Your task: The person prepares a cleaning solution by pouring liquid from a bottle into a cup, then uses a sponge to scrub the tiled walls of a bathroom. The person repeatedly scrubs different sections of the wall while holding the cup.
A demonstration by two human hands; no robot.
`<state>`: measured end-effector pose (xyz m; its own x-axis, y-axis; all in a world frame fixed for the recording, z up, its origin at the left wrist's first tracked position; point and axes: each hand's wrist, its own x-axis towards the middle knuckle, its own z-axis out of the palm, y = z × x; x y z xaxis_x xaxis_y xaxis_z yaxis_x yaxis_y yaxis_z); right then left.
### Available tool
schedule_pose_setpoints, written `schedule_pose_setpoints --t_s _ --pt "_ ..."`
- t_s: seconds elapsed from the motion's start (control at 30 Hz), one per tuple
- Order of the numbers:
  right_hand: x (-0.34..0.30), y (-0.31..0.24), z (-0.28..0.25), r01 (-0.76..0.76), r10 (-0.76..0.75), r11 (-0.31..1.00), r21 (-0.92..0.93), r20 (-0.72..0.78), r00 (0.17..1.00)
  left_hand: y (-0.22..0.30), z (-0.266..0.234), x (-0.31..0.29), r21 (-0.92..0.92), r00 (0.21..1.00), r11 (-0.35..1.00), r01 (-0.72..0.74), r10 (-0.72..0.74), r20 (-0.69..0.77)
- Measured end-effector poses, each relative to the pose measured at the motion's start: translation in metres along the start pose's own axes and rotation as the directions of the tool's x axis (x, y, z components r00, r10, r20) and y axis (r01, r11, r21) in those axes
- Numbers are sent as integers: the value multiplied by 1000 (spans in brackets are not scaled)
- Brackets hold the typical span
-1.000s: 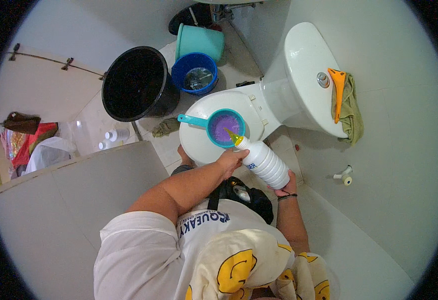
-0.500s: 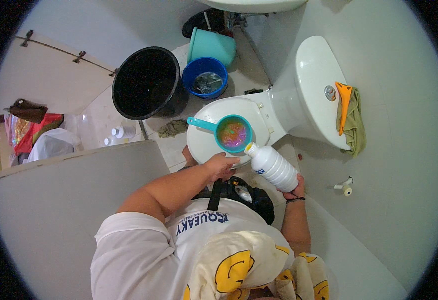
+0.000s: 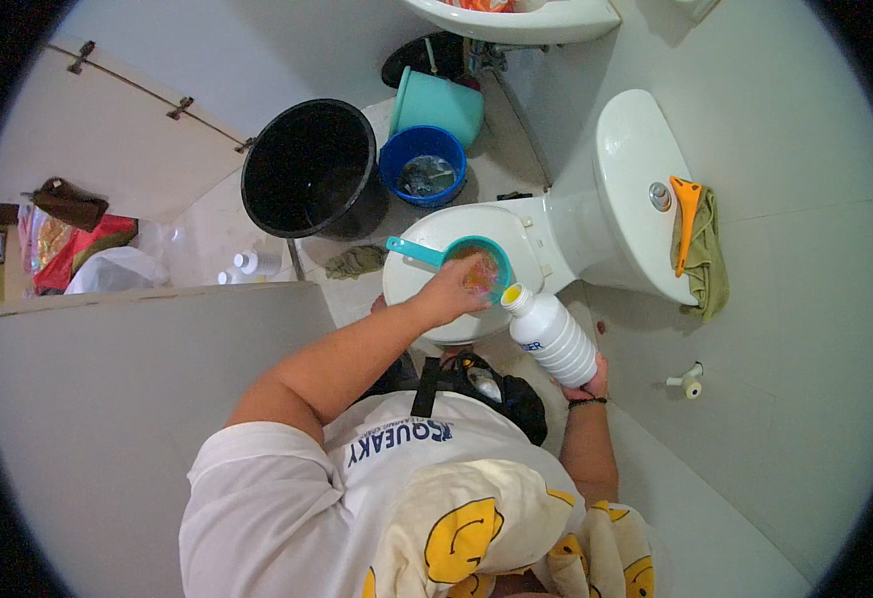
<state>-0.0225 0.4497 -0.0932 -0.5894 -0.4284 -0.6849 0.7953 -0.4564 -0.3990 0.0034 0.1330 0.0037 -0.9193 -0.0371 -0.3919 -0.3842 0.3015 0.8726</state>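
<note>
On the closed white toilet lid point(image 3: 411, 284) rests a teal dipper point(image 3: 414, 250), its handle pointing left and some orange and pinkish contents in its bowl. My left hand point(image 3: 454, 289) reaches over the dipper's near side, the fingers at or inside the bowl and too blurred to read. In my right hand point(image 3: 593, 375) is a ribbed white plastic bottle point(image 3: 556, 339), gripped near its base. It tilts up to the left, uncapped, its yellow-ringed mouth close beside the dipper's right rim.
Beyond the lid stand a large black bucket point(image 3: 356, 214), a blue pail point(image 3: 396, 184) with liquid, and a tipped teal bucket point(image 3: 441, 108). An orange tool point(image 3: 688, 224) and green cloth point(image 3: 705, 269) lie on the toilet tank point(image 3: 636, 149). A partition point(image 3: 147, 399) bounds the left.
My left hand has moved from the lid's near edge up and over the dipper bowl. The bottle stays in my right hand beside the dipper. The view has shifted slightly.
</note>
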Motion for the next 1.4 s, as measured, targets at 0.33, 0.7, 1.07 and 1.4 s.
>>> schedule_pose_setpoints --t_s 0.33,0.7,1.07,1.4 --pt "20 -4 96 24 -30 996 82 75 997 110 -38 -3 449 863 740 -501 386 325" --pt "90 -4 239 87 88 937 -339 468 880 161 -181 -43 685 926 642 -345 353 136" --pt "217 -45 444 634 -335 -342 -694 720 607 -30 -437 -67 571 773 631 526 -75 -630" --pt "344 -72 558 -121 -362 -926 -358 744 561 -286 -571 -140 -229 64 487 843 -513 -856"
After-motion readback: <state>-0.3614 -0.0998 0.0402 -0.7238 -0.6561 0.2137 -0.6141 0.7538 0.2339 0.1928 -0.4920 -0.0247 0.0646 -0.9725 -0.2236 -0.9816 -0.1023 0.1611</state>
